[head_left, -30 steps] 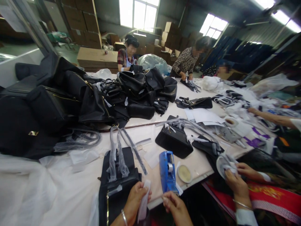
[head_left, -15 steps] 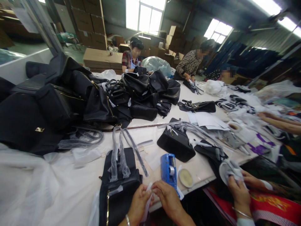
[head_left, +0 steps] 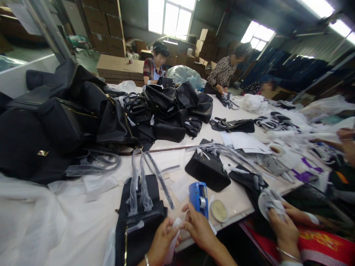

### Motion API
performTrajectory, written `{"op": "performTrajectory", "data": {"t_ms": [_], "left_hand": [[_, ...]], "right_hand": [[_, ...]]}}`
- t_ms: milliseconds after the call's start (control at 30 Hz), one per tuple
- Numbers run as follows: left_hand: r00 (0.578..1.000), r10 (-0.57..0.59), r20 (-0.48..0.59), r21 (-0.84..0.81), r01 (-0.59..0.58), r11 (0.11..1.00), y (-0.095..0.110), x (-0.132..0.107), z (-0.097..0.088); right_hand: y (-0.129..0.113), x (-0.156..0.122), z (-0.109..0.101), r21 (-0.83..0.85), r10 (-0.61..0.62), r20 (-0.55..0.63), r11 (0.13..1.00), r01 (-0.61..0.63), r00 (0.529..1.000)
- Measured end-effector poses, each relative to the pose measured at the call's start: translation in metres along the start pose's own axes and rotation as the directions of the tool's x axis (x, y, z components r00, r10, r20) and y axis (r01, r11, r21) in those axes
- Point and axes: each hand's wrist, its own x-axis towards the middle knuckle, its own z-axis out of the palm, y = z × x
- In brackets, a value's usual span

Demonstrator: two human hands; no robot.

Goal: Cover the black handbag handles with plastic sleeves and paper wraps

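Note:
My left hand (head_left: 162,238) is closed on a narrow strip of thin white wrapping (head_left: 173,240), which points up between my hands. My right hand (head_left: 199,227) is just beside it, index finger stretched out and the lower fingers at the strip's upper end. Whether they touch it is hard to make out. Under and left of my left hand lies a black backpack (head_left: 141,216) with a gold zip, its straps (head_left: 137,192) wrapped in clear plastic. A blue tape dispenser (head_left: 197,197) stands just beyond my right hand.
A round tin (head_left: 219,210) sits right of the dispenser. Black bags (head_left: 91,111) are heaped at left; another black bag (head_left: 208,168) lies ahead. At right, a co-worker's hands (head_left: 283,221) hold white wrapping. White sheeting (head_left: 33,221) covers the near left. Other people work across the table.
My right hand has shifted slightly up, its index finger now lifted and extended. My left hand still holds the white strip. At far right, another person's arm has moved.

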Motion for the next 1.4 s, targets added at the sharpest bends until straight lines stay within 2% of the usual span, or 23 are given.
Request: {"op": "performTrajectory", "data": {"t_ms": [167,300,367,500,600,667,800,900,1000,1067,1200,1400], "left_hand": [[0.990,-0.083,0.117,-0.218,0.107,0.970,0.005,0.001,-0.011],[0.974,-0.142,0.175,-0.350,0.196,0.916,0.004,0.003,-0.017],[0.969,-0.173,0.177,-0.388,0.230,0.892,0.002,0.004,-0.019],[0.975,-0.150,0.165,-0.395,0.205,0.896,0.000,0.005,-0.020],[0.987,-0.126,0.101,-0.322,0.152,0.934,-0.001,0.005,-0.015],[0.993,-0.092,0.068,-0.244,0.106,0.964,-0.004,0.005,-0.010],[0.998,0.000,0.061,-0.130,0.008,0.992,-0.012,0.010,-0.003],[0.997,0.056,0.055,-0.103,-0.051,0.993,-0.016,0.011,0.000],[0.997,0.062,0.046,-0.075,-0.058,0.995,-0.017,0.011,0.002],[0.998,0.047,0.038,-0.045,-0.045,0.998,-0.016,0.010,0.002],[0.999,0.000,0.042,0.011,-0.001,1.000,-0.013,0.009,-0.002],[0.978,-0.183,0.103,0.056,0.178,0.982,-0.009,-0.012,-0.018]], "right_hand": [[0.011,-0.002,0.030,0.270,0.031,-0.065,0.963,-0.012,0.997],[0.017,-0.005,0.060,0.518,0.089,0.024,0.851,-0.089,0.996],[0.021,-0.005,0.066,0.536,0.087,0.024,0.840,-0.086,0.996],[0.031,-0.007,0.057,0.397,0.068,-0.084,0.917,-0.030,0.994],[0.031,-0.011,0.047,0.344,0.195,-0.208,0.932,-0.115,0.958],[0.026,-0.013,0.044,0.376,0.243,-0.218,0.914,-0.148,0.945],[0.016,-0.007,0.043,0.430,0.181,-0.052,0.892,-0.142,0.982],[0.015,0.003,0.038,0.433,0.108,0.092,0.891,-0.137,0.990],[0.015,0.011,0.029,0.481,0.050,0.273,0.858,-0.181,0.961],[0.015,0.015,0.026,0.505,0.027,0.341,0.838,-0.208,0.940],[0.015,0.019,0.026,0.498,0.025,0.279,0.851,-0.167,0.960],[0.022,0.021,0.035,0.499,0.077,0.090,0.859,-0.112,0.993]]}}
